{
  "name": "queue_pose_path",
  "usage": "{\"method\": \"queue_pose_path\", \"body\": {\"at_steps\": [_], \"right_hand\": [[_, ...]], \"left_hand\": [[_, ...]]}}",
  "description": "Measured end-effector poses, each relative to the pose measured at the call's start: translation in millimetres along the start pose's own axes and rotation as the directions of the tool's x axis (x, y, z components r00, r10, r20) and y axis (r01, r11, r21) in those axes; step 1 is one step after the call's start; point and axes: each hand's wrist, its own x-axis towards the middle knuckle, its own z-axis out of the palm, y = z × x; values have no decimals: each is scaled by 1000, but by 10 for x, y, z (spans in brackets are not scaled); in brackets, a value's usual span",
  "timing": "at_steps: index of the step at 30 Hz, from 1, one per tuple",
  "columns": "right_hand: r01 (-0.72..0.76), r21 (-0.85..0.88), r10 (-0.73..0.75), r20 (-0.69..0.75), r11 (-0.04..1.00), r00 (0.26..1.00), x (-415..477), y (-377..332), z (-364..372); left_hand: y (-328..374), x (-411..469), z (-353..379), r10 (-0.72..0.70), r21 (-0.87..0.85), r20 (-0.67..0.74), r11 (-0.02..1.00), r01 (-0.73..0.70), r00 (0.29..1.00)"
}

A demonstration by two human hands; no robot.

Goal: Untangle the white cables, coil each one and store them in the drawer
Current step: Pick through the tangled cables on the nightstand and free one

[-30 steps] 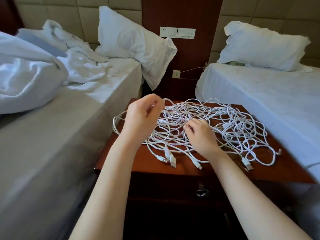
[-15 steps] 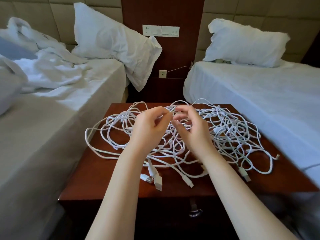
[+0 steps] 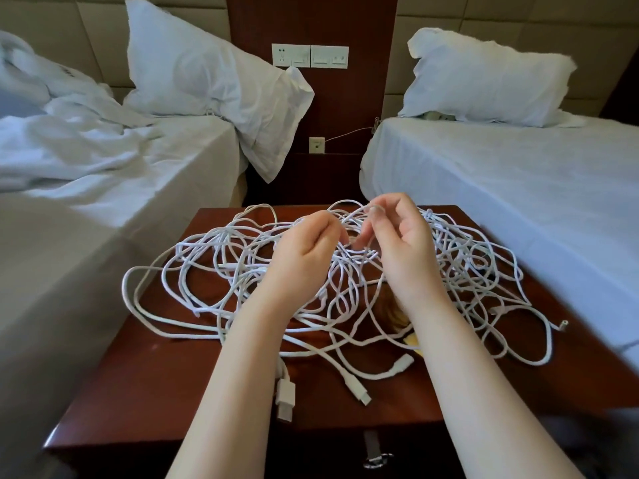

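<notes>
Hotel-type room: two beds, a wood panel between them, a bedside table in front.

The left bed [image 3: 103, 209] is seen unmade, a rumpled white duvet [image 3: 69, 146] heaped on it; its pillow [image 3: 207, 81] is propped against the padded beige wall [image 3: 103, 39], one corner hung over the mattress edge. The right bed [image 3: 501, 188] is covered by a smooth sheet, with a second pillow [image 3: 484, 77] laid at its head. White switch plates [image 3: 310, 56] are mounted on the dark wood panel [image 3: 311, 19]; lower down a small socket [image 3: 316, 145] is noted, a thin wire [image 3: 349, 133] led from it toward the right bed. The bedside table [image 3: 155, 375] is glossy reddish-brown; a small yellowish scrap [image 3: 413, 341] lies on it, unidentified.
</notes>
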Motion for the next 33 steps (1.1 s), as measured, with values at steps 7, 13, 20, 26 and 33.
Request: {"method": "queue_pose_path", "body": {"at_steps": [7,13,20,26,33], "right_hand": [[-89,62,83,101,994,991,-10,-46,-54],[-12,-152,20,46,988,999,-8,27,-62],[5,-36,-5,-4,999,1000,-2,63,-63],[-147,-30,150,190,989,970,38,138,62],[-59,-209,172,577,976,799,-148,-6,108]], "left_hand": [[-83,20,-21,118,185,-148,979,-90,982],[19,8,-35,-94,-96,-59,992,88,994],[165,-63,51,-264,-202,512,888,413,818],[322,-8,-5,-37,-572,476,745,341,879],[120,89,-127,-106,-688,93,712,141,990]]}}
